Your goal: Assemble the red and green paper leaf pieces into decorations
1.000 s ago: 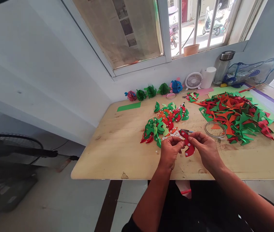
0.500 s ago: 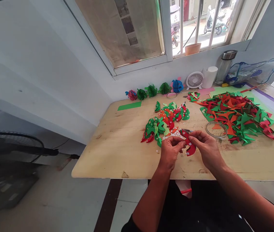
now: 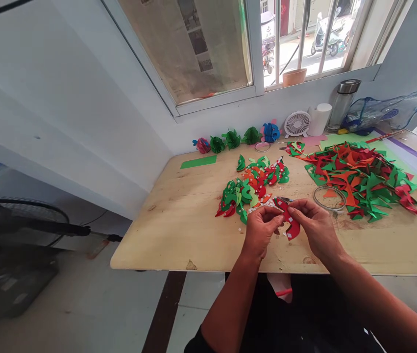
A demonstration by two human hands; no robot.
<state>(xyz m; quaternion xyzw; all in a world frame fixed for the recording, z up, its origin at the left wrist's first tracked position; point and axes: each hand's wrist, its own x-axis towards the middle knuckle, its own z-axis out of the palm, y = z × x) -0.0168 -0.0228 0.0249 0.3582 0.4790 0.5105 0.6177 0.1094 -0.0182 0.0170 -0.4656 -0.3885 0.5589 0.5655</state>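
My right hand (image 3: 314, 220) pinches a curved red paper cutout (image 3: 294, 230) between thumb and fingers. Small white squares dot the cutout. Close beside it, my left hand (image 3: 261, 230) has thumb and fingertips pressed together at the cutout's left edge; whatever lies in that pinch is too small to make out. Just beyond my fingers lie green, red and orange paper cutouts (image 3: 243, 193), many with white squares on them. A dark metal tip (image 3: 285, 199), perhaps of scissors or tweezers, shows by my right fingertips.
A roll of tape or ring (image 3: 329, 197) lies right of my hands, before a heap of paper scraps (image 3: 366, 176). Folded paper figures (image 3: 232, 138), a small fan (image 3: 297, 123) and a glass bottle (image 3: 343, 105) line the wall. A green strip (image 3: 198, 162) lies at the left.
The red cutout's lower end has tilted slightly down and to the right. Both hands keep nearly the same place and grip; the camera view has shifted a little.
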